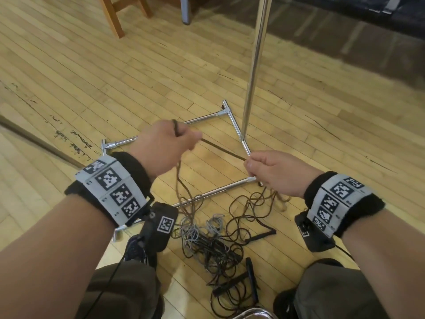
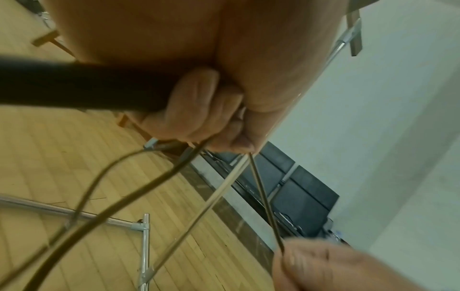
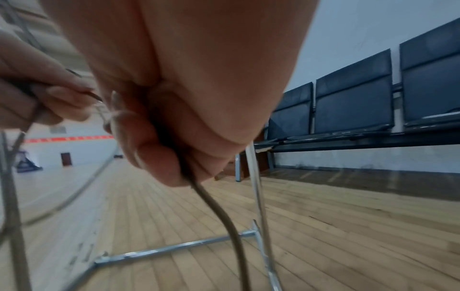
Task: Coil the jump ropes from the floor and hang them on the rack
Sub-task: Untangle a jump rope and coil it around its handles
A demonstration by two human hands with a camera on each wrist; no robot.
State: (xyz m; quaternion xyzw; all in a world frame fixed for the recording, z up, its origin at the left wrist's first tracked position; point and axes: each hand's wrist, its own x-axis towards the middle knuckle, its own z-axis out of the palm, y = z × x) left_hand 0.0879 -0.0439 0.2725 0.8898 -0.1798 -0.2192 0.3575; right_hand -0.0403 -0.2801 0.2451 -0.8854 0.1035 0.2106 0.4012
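A brown jump rope (image 1: pixel 220 150) runs taut between my two hands above the floor. My left hand (image 1: pixel 170 140) grips a black handle (image 2: pixel 82 86) and loops of this rope (image 2: pixel 159 177), which hang down from the fist. My right hand (image 1: pixel 264 169) pinches the rope (image 3: pixel 219 212) a short way to the right, and the cord drops from it to the floor. A tangle of brown, grey and black jump ropes (image 1: pixel 213 240) with black handles (image 1: pixel 261 236) lies on the wooden floor between my knees. The chrome rack (image 1: pixel 253 72) stands just beyond my hands, its base tubes (image 1: pixel 202 117) on the floor.
A wooden chair leg (image 1: pixel 113 17) and a grey leg (image 1: pixel 185 10) stand at the back. A row of dark seats (image 3: pixel 353 102) lines the wall to the right. My shoe (image 1: pixel 135 249) and knees are at the bottom edge. A dark strip (image 1: pixel 39 141) crosses the floor at left.
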